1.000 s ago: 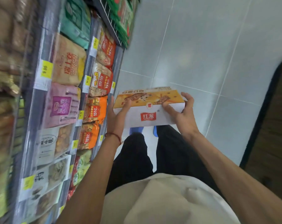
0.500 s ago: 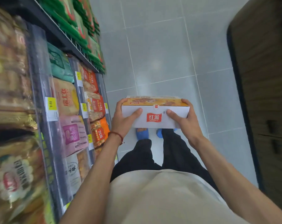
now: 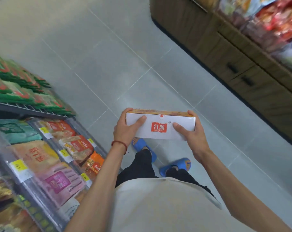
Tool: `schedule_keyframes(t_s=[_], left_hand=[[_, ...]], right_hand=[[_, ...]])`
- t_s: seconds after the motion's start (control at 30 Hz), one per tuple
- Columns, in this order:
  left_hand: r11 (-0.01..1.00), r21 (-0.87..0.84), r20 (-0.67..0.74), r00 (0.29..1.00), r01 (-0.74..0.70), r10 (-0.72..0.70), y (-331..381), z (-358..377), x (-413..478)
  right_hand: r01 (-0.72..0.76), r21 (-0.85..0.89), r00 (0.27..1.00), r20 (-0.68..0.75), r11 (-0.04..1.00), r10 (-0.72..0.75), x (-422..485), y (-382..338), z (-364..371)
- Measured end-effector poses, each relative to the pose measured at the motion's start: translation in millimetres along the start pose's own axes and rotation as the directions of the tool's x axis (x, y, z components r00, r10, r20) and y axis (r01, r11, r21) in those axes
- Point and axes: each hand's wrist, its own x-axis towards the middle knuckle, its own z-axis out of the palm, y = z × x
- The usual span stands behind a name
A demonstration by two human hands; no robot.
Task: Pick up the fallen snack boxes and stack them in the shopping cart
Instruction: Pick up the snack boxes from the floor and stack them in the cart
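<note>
A person holds one snack box [image 3: 160, 133] in front of their body, above the grey tiled floor [image 3: 108, 64]. The box's long axis runs side to side across the view, close to level. Its broad white face, with a red logo [image 3: 159, 127] at the middle, is turned toward the person. The orange printed face points up and away and shows only as a thin strip along the far edge.

The left hand [image 3: 125, 131] clamps the box's left end, thumb [image 3: 140, 120] flat on the white face and fingers curled round the far side. The right hand [image 3: 193, 139] grips the right end the same way, thumb [image 3: 179, 128] on the white face. The two hands are apart, with the logo between them. A red cord bracelet [image 3: 120, 144] circles the left wrist.

Below the box are two blue slippers [image 3: 139, 144]. Left of the box stands a shelf rack [image 3: 30, 109] with bagged snacks [image 3: 78, 146] and yellow price tags [image 3: 18, 164]. To the right of the box, well apart, is a wooden cabinet [image 3: 233, 52] with dark drawer handles [image 3: 232, 68].
</note>
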Motion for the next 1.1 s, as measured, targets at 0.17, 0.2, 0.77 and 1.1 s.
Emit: schedule_keyframes(t_s=[0.17,0.2,0.77,1.1], left_hand=[[0.994,0.089,0.135,0.990,-0.062,0.049,22,70,-29],[0.991,0.111,0.159,0.985,-0.078,0.060,26,83,-34],[0.761,0.362,0.743,0.660,-0.539,0.114,117,275,-72],[0.601,0.304,0.928,0.374,-0.739,-0.010,114,386,-149]], right_hand=[[0.031,0.076,0.989,-0.144,0.997,-0.020,-26,24,-75],[0.035,0.095,0.985,-0.171,0.995,-0.019,-32,28,-88],[0.152,0.558,0.647,-0.680,0.816,0.344,-125,79,-177],[0.345,0.653,0.397,-0.752,0.674,0.525,-181,123,-228]])
